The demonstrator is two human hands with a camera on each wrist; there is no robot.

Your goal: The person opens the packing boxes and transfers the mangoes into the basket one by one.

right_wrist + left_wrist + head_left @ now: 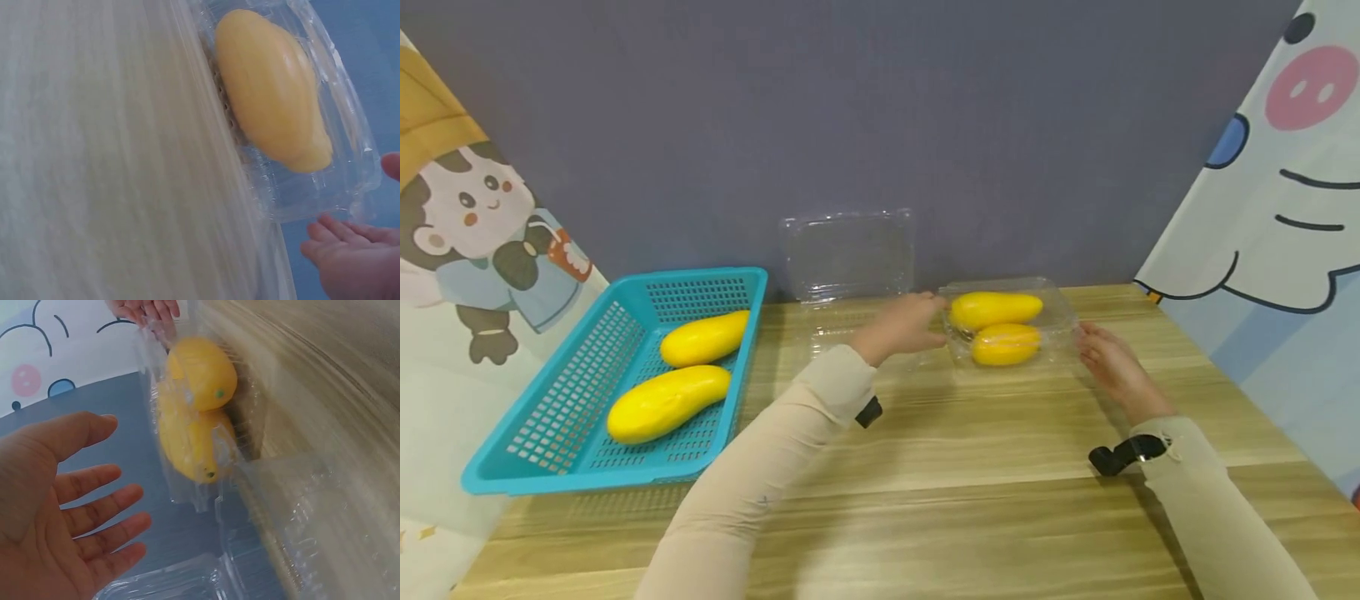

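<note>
Two long yellow fruits (996,310) lie side by side in a clear plastic box (1060,312) at the back of the table. My left hand (906,325) is at the box's left end; in the left wrist view its fingers (103,515) are spread, with nothing between them and a gap to the box. My right hand (1108,362) is at the box's right end. From the right wrist view, its extended fingers (337,232) are at the box's edge; whether they touch it is hard to tell.
A second clear plastic box (850,254) stands left of the first, its lid upright against the grey wall panel (865,108). At far left, a blue-green basket (561,392) holds two more yellow fruits (666,404). Wood-patterned table (962,517) stretches in front.
</note>
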